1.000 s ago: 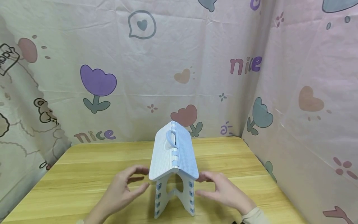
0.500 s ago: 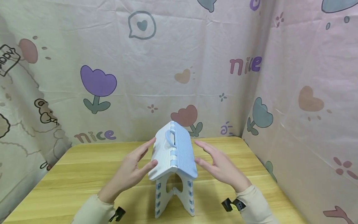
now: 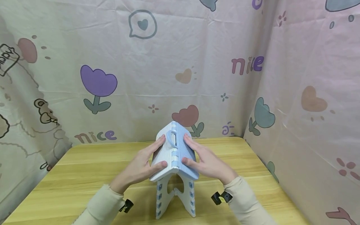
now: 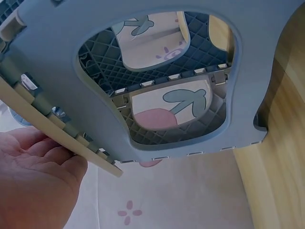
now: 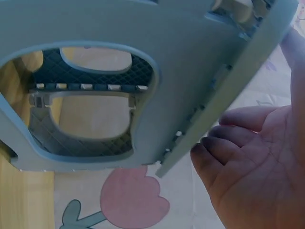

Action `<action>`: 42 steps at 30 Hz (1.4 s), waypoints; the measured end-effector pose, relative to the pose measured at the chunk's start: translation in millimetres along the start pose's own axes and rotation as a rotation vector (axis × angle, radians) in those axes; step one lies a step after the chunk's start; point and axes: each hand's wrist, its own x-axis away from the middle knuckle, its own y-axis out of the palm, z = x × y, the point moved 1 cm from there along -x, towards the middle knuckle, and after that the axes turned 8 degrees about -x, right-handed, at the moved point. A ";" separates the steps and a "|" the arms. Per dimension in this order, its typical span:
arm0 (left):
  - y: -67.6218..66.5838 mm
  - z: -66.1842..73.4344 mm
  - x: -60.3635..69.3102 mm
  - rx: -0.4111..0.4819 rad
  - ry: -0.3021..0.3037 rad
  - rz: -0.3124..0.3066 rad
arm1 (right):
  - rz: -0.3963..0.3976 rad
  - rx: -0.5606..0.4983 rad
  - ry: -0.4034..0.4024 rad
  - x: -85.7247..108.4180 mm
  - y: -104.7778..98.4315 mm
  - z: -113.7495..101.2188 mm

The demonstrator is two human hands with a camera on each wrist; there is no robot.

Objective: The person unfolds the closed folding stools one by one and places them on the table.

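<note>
A folding step stool (image 3: 168, 153) stands half folded on the table, its two top panels sloping down from a central hinge like a roof. The left panel is white, the right one pale blue. A blue carry handle (image 3: 171, 139) sticks up at the ridge. My left hand (image 3: 139, 167) rests on the white panel, thumb and fingers spread. On the blue panel (image 3: 183, 151) my right hand (image 3: 211, 164) lies the same way. The wrist views show the stool's legs with large cutouts (image 4: 252, 95), and each hand's palm (image 5: 262, 167) outside a panel's edge.
The stool stands near the front of a wood-grain table (image 3: 107, 156). A printed cloth (image 3: 146, 62) with flowers and hearts hangs behind the table and along its sides. A small black camera (image 3: 127, 205) hangs from the left wrist, another (image 3: 220, 198) from the right.
Both hands have risen from beside the stool's lower sides and come inward onto its top panels. The stool itself looks almost unmoved.
</note>
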 end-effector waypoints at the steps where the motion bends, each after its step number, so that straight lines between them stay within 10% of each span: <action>1: 0.7 0.1 0.0 -0.001 0.001 -0.001 | -0.005 -0.005 0.000 0.2 1.0 0.4; 42: -7.6 3.4 -3.8 -0.116 -0.077 -0.042 | -0.019 -0.032 0.047 4.5 0.4 1.3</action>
